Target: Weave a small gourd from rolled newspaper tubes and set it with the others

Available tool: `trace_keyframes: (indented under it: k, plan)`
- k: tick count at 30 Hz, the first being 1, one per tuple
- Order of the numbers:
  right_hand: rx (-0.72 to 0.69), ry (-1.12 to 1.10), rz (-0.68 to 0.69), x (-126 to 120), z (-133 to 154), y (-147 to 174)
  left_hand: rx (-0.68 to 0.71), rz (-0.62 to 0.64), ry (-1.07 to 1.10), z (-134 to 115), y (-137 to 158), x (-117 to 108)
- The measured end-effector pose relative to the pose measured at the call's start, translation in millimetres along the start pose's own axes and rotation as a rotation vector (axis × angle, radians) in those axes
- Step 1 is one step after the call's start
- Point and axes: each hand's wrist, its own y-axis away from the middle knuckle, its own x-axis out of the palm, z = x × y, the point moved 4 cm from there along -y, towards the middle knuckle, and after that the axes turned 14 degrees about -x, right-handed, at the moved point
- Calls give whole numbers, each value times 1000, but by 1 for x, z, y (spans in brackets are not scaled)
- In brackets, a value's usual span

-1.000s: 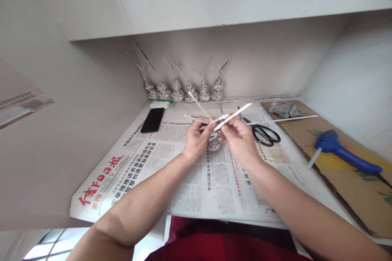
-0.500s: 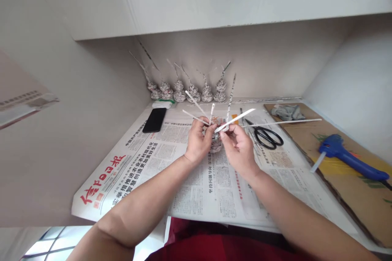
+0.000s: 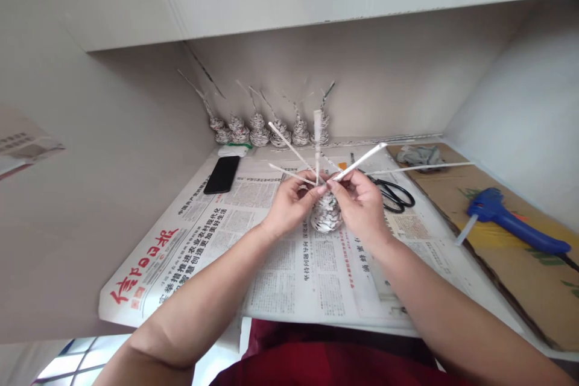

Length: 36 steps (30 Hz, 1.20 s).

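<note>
A small woven paper gourd (image 3: 326, 215) of rolled newspaper stands between my hands over the newspaper sheet. Several paper strips fan up and outward from its top. My left hand (image 3: 294, 196) pinches the top of the gourd from the left, near the base of the strips. On the right side, my right hand (image 3: 362, 202) is closed at the foot of a white paper strip (image 3: 362, 161) that slants up to the right. The fingertips hide the gourd's top opening.
Several finished-looking paper gourds (image 3: 259, 131) line the back wall. A black phone (image 3: 221, 175) lies to the left. Black-handled scissors (image 3: 398, 196) lie right of my hands. A blue glue gun (image 3: 515, 220) and a crumpled grey cloth (image 3: 420, 155) rest on cardboard (image 3: 493, 277).
The view has shifted slightly. The gourd's body shows more fully between my hands. My right hand has moved closer in, and one strip now stands upright in the middle.
</note>
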Motion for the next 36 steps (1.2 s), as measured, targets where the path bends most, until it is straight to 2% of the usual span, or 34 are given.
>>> trace_keyframes:
  k: [3, 9, 15, 21, 24, 27, 30, 36]
  plan:
    - [34, -40, 21, -6, -2, -5, -77, 110, 72, -2, -4, -1]
    - [46, -105, 88, -9, -1, -7, -137, 147, 100, -4, -4, -3]
    - [44, -182, 163, -4, 2, -6, -81, 97, 38, -5, -4, -7]
    - [73, -159, 150, -5, 3, -7, -9, 2, 73, -7, -2, -6]
    - [42, -140, 153, -7, 7, -7, 34, -52, 67, -8, -2, -7]
    - [-12, -59, 187, -7, 12, -5, 91, -81, 40, -10, -2, -9]
    - [-65, 139, 202, -7, 16, -3, 152, -100, -15, -11, -1, -10]
    - [-145, 378, 202, -6, 22, -1, 203, -151, -117, -4, -1, -11]
